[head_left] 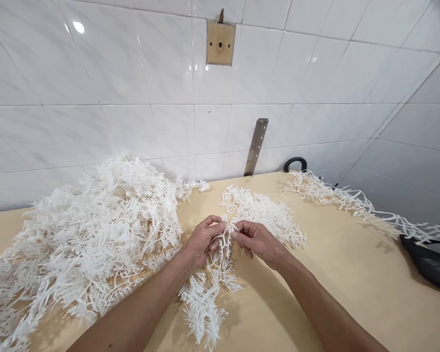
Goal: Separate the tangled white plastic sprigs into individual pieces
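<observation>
A branched white plastic piece (209,288) hangs between both hands over the beige table (337,274). My left hand (202,240) is closed, pinching its upper stem from the left. My right hand (255,238) pinches the same stem from the right, fingertips almost touching the left ones. The piece's lower spiky branches rest on the table near my forearms. A big heap of similar white branched pieces (91,244) lies to the left. A smaller pile (260,212) sits just behind my hands.
A strip of white pieces (355,203) trails along the right table edge towards a black bag (430,261). A tiled wall stands close behind, with a metal bracket (256,145), a tan wall plate (220,43) and a black handle (295,163).
</observation>
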`<state>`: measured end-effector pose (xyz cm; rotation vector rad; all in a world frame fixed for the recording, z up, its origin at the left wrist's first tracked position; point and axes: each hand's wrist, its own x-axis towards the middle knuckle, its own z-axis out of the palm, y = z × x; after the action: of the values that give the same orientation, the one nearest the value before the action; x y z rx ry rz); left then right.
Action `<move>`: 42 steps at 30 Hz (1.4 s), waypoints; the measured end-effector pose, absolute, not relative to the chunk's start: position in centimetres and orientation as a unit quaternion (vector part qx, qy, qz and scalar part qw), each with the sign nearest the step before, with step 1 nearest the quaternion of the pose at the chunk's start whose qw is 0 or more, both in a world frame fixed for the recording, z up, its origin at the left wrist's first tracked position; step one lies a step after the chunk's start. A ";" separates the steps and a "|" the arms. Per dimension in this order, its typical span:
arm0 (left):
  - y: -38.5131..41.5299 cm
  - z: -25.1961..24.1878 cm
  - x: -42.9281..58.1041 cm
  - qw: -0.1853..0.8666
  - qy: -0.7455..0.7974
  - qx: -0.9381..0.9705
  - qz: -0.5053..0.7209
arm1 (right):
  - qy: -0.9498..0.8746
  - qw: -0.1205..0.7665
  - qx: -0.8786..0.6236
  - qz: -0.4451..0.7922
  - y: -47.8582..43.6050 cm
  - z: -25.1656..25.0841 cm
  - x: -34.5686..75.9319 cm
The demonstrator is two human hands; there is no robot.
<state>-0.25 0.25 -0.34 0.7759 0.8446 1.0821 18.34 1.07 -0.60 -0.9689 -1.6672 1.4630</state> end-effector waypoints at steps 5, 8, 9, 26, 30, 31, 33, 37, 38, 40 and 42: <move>0.1 0.1 -0.5 0.726 0.365 0.345 0.470 | -0.643 0.362 -0.411 0.535 1.2 -0.7 18.5; 0.0 0.3 -0.5 0.739 0.352 0.349 0.456 | -0.643 0.368 -0.428 0.519 1.2 -0.8 18.4; 0.0 0.4 -0.5 0.740 0.353 0.350 0.453 | -0.642 0.370 -0.432 0.515 1.2 -0.8 18.4; 0.2 0.2 -0.5 0.726 0.359 0.353 0.468 | -0.618 0.395 -0.420 0.535 0.9 0.2 18.4; 0.1 0.2 -0.4 0.712 0.373 0.350 0.482 | -0.596 0.402 -0.399 0.569 0.7 0.7 18.3; 0.1 0.1 -0.3 0.708 0.377 0.350 0.484 | -0.593 0.404 -0.398 0.572 0.7 0.8 18.3; 0.1 0.1 -0.3 0.704 0.383 0.350 0.485 | -0.589 0.406 -0.400 0.573 0.7 0.8 18.3; 0.0 0.3 -0.4 0.719 0.377 0.340 0.475 | -0.590 0.407 -0.398 0.573 0.7 0.8 18.3; 0.0 0.3 -0.5 0.724 0.373 0.336 0.473 | -0.591 0.406 -0.396 0.573 0.7 0.8 18.3; 0.0 0.4 -0.5 0.730 0.369 0.328 0.473 | -0.593 0.404 -0.393 0.576 0.7 0.8 18.4; 0.0 0.4 -0.5 0.733 0.370 0.323 0.470 | -0.594 0.401 -0.390 0.578 0.7 0.8 18.5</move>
<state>-0.53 -0.02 0.40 0.7110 0.8144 1.0348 18.45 0.70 0.83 -0.9854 -1.5024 1.4629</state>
